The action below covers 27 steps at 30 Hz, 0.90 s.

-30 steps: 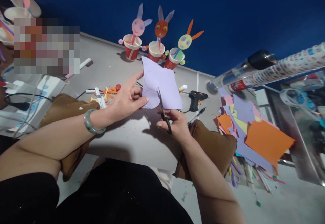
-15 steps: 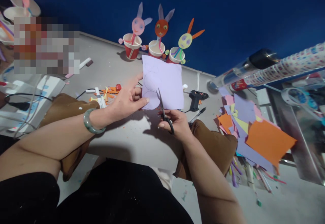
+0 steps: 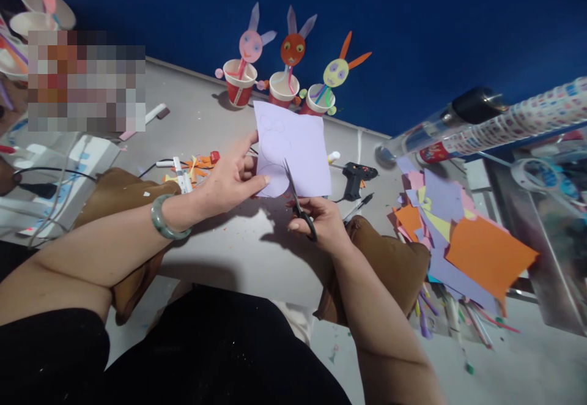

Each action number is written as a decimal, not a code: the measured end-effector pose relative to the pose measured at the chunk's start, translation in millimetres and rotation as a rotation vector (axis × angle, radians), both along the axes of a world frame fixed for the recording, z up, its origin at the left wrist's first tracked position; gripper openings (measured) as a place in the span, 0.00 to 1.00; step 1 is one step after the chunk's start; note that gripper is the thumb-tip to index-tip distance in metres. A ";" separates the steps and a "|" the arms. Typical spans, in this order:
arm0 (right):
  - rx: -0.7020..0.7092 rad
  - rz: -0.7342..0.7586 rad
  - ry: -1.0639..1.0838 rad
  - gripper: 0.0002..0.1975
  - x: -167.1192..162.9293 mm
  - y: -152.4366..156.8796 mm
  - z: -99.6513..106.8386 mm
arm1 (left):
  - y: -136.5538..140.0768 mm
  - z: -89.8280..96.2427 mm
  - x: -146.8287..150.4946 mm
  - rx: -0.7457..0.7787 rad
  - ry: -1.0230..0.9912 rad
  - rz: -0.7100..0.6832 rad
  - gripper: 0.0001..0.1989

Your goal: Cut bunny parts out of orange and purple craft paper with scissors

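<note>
My left hand [image 3: 241, 172] pinches the lower left edge of a sheet of lilac paper [image 3: 307, 154], thumb on top. Round outlines are drawn down the left side of the sheet. With my right hand [image 3: 321, 224] I grip black-handled scissors [image 3: 301, 212], their blades pointing up and lying along the lowest drawn circle at the sheet's bottom edge. Part of the lower blade is hidden by the paper. Just beyond the sheet stand paper cups with rabbit faces: a pink rabbit [image 3: 251, 46], a red-orange rabbit [image 3: 292, 49] and a yellow rabbit [image 3: 336, 73].
A black glue gun [image 3: 356, 178] lies right of the paper, near a brown cushion [image 3: 387, 264]. Farther right are coloured paper offcuts [image 3: 490, 249] and a long stack of cups [image 3: 518, 117]. On the left lie orange scraps [image 3: 199, 166] and another brown cushion [image 3: 121, 200].
The lilac sheet has tilted slightly, its upper edge shifting a little to the left. Both hands keep their grips, and the scissors stay at the drawn circle.
</note>
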State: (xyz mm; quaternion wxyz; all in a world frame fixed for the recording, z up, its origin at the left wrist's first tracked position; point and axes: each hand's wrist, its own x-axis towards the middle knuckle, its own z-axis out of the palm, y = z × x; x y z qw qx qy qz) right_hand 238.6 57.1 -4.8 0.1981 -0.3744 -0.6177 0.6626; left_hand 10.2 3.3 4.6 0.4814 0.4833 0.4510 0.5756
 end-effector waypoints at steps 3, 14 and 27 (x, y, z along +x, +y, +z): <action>-0.010 -0.014 0.011 0.30 -2.3 -1.8 -1.6 | -0.2 -0.3 1.6 -0.010 0.016 0.002 0.37; -0.006 0.260 -0.086 0.26 7.9 7.9 7.7 | 16.5 -0.6 -22.1 0.170 0.138 0.305 0.23; 0.006 0.228 -0.067 0.26 4.7 7.0 7.5 | 12.1 6.9 -14.1 0.063 0.262 0.158 0.11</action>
